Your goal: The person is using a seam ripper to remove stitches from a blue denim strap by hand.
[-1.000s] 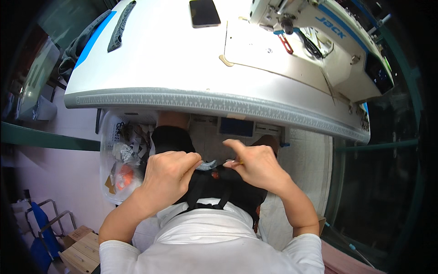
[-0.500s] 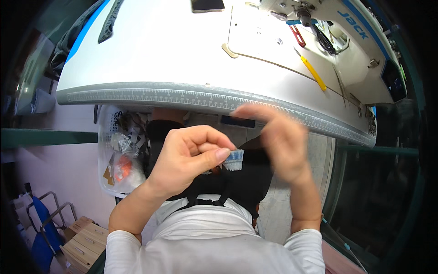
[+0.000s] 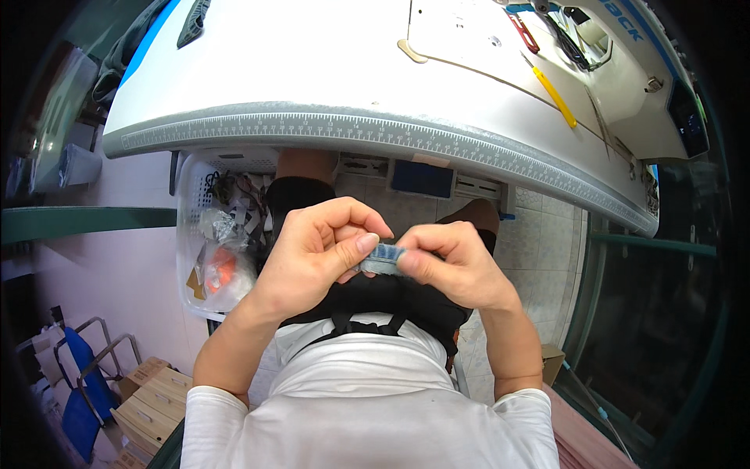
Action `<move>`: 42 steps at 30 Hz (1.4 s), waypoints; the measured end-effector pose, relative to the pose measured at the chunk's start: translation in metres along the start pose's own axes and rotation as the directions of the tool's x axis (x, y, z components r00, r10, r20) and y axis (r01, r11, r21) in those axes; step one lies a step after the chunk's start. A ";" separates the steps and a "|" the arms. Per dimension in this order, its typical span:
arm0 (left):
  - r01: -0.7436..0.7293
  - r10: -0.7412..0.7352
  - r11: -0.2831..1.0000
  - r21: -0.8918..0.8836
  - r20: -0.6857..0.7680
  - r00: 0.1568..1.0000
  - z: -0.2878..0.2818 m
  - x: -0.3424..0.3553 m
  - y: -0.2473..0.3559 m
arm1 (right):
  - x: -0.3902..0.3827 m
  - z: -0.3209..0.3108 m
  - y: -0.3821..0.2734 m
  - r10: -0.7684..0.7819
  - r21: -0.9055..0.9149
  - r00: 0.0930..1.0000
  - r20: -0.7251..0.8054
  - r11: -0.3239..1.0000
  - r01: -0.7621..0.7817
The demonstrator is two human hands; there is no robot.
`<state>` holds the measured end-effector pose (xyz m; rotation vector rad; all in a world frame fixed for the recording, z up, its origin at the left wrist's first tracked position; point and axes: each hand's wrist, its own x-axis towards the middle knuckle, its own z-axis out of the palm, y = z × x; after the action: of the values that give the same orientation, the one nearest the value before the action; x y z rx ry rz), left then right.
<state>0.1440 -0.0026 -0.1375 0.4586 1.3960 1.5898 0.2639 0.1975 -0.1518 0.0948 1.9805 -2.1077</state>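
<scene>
My left hand is closed on a small frayed blue denim piece, pinching one end between thumb and fingers. My right hand grips the other end, its thumb on the fabric, so both hands meet over my lap below the table's front edge. A yellow-handled tool with a thin metal tip lies on the white table at the right, beside the sewing machine.
A measuring strip runs along the table's edge. A denim strip lies at back left; a red-handled tool is by the machine. A plastic basket of scraps stands left of my legs, near a wooden drawer unit.
The yellow-handled tool has appeared on the table. My right hand swung up toward the table, then came back down onto the denim piece, which my left hand kept holding.
</scene>
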 end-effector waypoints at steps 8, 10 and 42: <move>-0.144 0.171 0.926 0.348 -0.048 0.984 0.009 -0.025 0.001 | -0.010 0.016 0.007 -0.150 0.109 0.971 -0.186 0.979 0.172; -0.144 0.192 0.871 0.471 -0.054 0.980 0.015 -0.029 0.007 | -0.012 0.016 0.010 -0.179 0.083 0.964 -0.196 0.977 0.198; -0.317 0.447 0.684 0.657 -0.035 0.894 0.043 -0.023 -0.025 | -0.014 0.035 0.028 -0.706 -0.548 0.637 -0.311 0.681 0.487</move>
<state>0.1989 0.0005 -0.1413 1.0932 2.1113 1.4624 0.2876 0.1630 -0.1737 -0.1617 3.1334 -2.0744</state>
